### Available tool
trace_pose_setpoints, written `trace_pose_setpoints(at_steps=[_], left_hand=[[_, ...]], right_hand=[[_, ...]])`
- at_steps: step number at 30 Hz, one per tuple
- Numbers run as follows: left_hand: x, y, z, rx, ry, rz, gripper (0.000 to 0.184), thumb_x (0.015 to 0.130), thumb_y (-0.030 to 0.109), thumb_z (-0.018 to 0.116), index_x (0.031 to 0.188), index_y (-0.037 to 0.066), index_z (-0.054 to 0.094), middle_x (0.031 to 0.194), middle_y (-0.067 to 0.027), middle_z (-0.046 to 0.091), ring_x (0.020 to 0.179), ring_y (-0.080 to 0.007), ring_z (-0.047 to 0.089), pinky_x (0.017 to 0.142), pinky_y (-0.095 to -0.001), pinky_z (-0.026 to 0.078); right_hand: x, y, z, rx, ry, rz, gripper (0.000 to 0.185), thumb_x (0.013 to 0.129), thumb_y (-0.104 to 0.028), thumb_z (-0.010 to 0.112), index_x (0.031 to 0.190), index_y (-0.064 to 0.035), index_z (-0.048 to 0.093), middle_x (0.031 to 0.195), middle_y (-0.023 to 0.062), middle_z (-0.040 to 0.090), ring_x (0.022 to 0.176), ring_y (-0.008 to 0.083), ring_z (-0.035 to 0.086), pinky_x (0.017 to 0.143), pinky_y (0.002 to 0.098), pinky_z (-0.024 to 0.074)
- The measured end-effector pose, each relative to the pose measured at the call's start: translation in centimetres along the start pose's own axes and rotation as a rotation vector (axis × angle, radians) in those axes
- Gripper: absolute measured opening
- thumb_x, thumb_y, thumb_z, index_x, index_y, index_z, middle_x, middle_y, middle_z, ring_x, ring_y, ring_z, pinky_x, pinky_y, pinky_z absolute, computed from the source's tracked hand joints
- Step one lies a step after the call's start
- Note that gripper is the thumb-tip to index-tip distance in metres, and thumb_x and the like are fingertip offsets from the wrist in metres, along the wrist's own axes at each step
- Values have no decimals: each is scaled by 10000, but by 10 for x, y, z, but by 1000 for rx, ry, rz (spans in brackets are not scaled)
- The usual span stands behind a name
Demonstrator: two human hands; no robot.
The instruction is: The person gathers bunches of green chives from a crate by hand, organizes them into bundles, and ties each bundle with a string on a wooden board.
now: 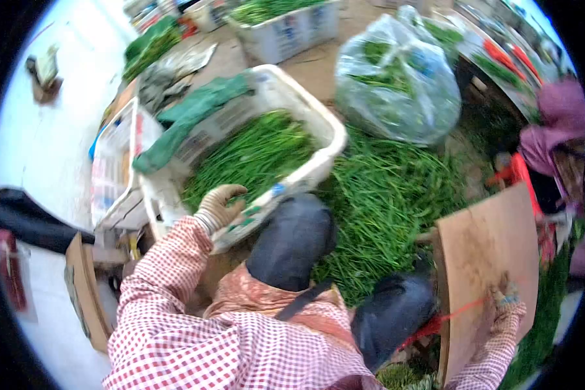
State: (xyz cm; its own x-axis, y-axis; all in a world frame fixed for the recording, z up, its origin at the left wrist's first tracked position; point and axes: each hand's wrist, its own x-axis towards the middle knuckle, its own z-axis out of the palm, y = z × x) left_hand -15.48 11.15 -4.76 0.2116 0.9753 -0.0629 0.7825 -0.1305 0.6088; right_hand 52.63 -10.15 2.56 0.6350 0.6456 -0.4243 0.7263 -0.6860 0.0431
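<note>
My left hand point(221, 205), in a pale knit glove, hovers at the near rim of a white plastic crate point(331, 140). Its fingers are loosely curved and apart, with nothing visible in them. Long green leafy stalks point(260, 156) lie in the crate, and a dark green cloth point(195, 117) drapes over its far left side. On the right, my right hand point(504, 301), gloved too, is over a tilted wooden board point(481, 240). A thin red strip point(468, 307) crosses the board close to it. Blur hides what its fingers do.
A heap of loose green stalks point(390, 201) covers the floor before my knees. Beyond it stands a clear plastic bag point(403, 84) of greens. Another filled crate point(292, 32) is at the back. A person in a purple hood point(562, 107) sits at the right.
</note>
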Motion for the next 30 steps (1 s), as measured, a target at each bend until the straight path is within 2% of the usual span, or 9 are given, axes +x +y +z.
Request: trace_pose_setpoints(at_steps=[1, 3, 5, 7, 13, 16, 19, 22, 30], left_hand=[[-19, -12, -3, -35, 42, -51, 449, 764, 164, 726, 1170, 17, 600, 1108, -176, 646, 1025, -263, 625, 911, -344, 494], [-51, -24, -16, 101, 3, -122, 606, 733, 221, 754, 1253, 7, 526, 1163, -207, 613, 1064, -298, 608, 927, -369, 483], [-70, -58, -3, 260, -23, -161, 758, 685, 339, 789, 1287, 4, 473, 1167, -225, 599, 1068, -351, 595, 921, -397, 474], [-74, -42, -2, 156, -287, -423, 729, 685, 375, 781, 1234, -8, 493, 1115, -232, 613, 1040, -364, 601, 893, -407, 479], [-30, -65, -28, -109, -593, -418, 658, 773, 484, 685, 1195, -5, 555, 1080, -223, 630, 995, -324, 625, 871, -382, 480], [23, -81, -3, 36, -234, -269, 631, 811, 418, 659, 1271, 15, 504, 1143, -214, 613, 1052, -333, 602, 925, -399, 469], [107, -86, 40, 118, -149, -126, 719, 744, 282, 742, 1315, -15, 422, 1169, -226, 580, 1114, -344, 556, 948, -423, 452], [191, -94, 95, 259, -166, -135, 1067, 663, 376, 810, 1434, -3, 176, 1419, -211, 341, 1359, -315, 289, 1159, -420, 178], [275, -123, 174, 637, -145, -254, 1130, 587, 441, 849, 1443, 68, 212, 1454, -175, 298, 1371, -324, 250, 1116, -486, 210]], right_hand=[[-2, -13, -15, -93, -12, 103, 759, 814, -334, 657, 1424, -22, 329, 1436, 210, 380, 1301, 396, 381, 1090, 456, 312], [23, -22, -25, -181, 626, -335, 625, 800, -228, 667, 1342, -22, 434, 1360, 239, 439, 1286, 389, 399, 1073, 437, 336], [29, -95, -24, -93, 675, -600, 514, 827, -168, 639, 1297, -37, 480, 1322, 222, 470, 1242, 385, 437, 1043, 443, 361], [17, -206, 0, 54, 522, -775, 485, 819, -203, 657, 1266, -69, 524, 1319, 199, 484, 1235, 378, 450, 1036, 448, 376], [-28, -451, 60, 246, -17, -996, 375, 849, -232, 638, 1169, -46, 580, 1237, 170, 556, 1187, 309, 510, 1023, 426, 403], [18, -520, 97, 310, 270, -1360, 204, 786, -178, 670, 959, -68, 670, 993, 140, 663, 971, 331, 619, 867, 418, 497], [28, -553, 112, 216, 399, -1350, 159, 753, -193, 678, 853, -70, 676, 922, 136, 673, 926, 317, 635, 836, 420, 506], [34, -552, 113, 293, 379, -1396, 148, 729, -182, 674, 849, -96, 674, 874, 106, 666, 821, 310, 641, 736, 421, 519], [40, -552, 113, 368, 335, -1415, 232, 645, -157, 723, 858, -83, 664, 866, 81, 659, 835, 294, 652, 708, 394, 530]])
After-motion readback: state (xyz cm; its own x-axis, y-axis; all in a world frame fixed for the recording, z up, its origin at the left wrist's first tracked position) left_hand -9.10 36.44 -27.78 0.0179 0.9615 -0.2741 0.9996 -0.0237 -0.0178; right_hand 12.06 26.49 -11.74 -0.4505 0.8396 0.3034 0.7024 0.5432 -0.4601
